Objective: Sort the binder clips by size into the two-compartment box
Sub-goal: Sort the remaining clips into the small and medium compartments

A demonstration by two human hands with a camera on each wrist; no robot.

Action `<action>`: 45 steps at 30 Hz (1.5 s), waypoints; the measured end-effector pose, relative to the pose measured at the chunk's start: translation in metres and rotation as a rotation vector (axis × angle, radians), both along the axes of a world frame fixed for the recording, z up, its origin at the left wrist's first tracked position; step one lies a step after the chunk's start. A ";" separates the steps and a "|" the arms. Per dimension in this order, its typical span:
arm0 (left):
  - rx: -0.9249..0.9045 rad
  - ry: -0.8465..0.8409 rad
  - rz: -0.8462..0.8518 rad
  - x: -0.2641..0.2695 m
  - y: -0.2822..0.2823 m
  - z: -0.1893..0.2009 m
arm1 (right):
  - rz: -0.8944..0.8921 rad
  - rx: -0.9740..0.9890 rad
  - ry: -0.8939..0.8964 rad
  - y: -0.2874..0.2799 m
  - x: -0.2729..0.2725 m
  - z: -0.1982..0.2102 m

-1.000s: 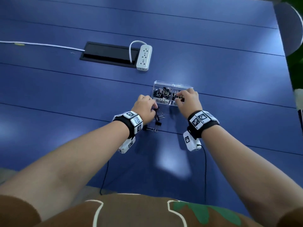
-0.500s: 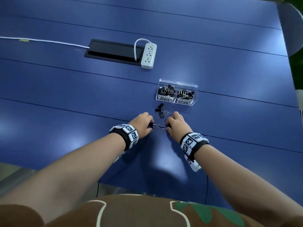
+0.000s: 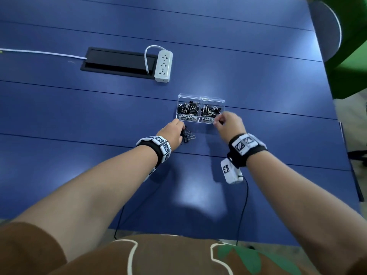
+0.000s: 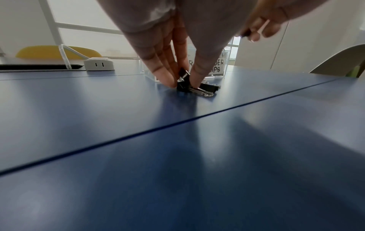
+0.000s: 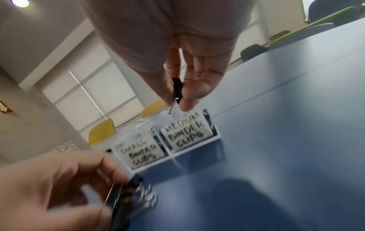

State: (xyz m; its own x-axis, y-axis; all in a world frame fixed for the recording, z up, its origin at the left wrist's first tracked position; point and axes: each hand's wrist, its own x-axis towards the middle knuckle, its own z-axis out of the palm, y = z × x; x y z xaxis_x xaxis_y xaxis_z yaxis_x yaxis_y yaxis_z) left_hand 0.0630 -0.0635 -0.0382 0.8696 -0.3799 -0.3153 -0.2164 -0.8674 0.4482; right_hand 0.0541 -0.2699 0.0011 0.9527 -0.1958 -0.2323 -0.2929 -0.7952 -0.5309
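Box (image 3: 201, 108) of clear plastic sits on the blue tabletop (image 3: 258, 86), two compartments side by side — the left one labelled SMALL BINDER CLIPS, the right one MEDIUM BINDER CLIPS. Both hold black clips with silver handles.

Right hand (image 3: 228, 124) is at 5 o'clock of the box, over the front of the medium side. Thumb and fingertips (image 5: 189, 100) pinch one black clip (image 5: 177, 89) held clear of the tabletop, its wire handle hanging down toward the label.

Left hand (image 3: 172, 132) is at 7 o'clock of the box, just beside its small side. Its fingertips (image 4: 168, 78) point down to the tabletop and close round the loose pile (image 3: 186, 135) of clips — pinching a clip (image 4: 182, 85) at the pile's left edge. The rest of the pile lies flat at 3 o'clock of the fingers.

Power strip (image 3: 163, 65), white, lies well apart at 11 o'clock of the box, beside a black cable hatch (image 3: 117, 62).
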 end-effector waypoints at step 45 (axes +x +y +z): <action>-0.043 0.107 0.082 -0.003 0.020 0.008 | 0.329 -0.018 -0.119 0.041 -0.005 -0.005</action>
State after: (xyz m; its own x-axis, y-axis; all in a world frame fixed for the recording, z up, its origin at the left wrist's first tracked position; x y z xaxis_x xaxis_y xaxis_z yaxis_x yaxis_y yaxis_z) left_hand 0.0600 -0.0438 -0.0305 0.8608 -0.3237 -0.3929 -0.0941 -0.8597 0.5021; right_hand 0.0491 -0.2286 -0.0036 0.9856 0.1236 -0.1152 0.0441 -0.8463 -0.5308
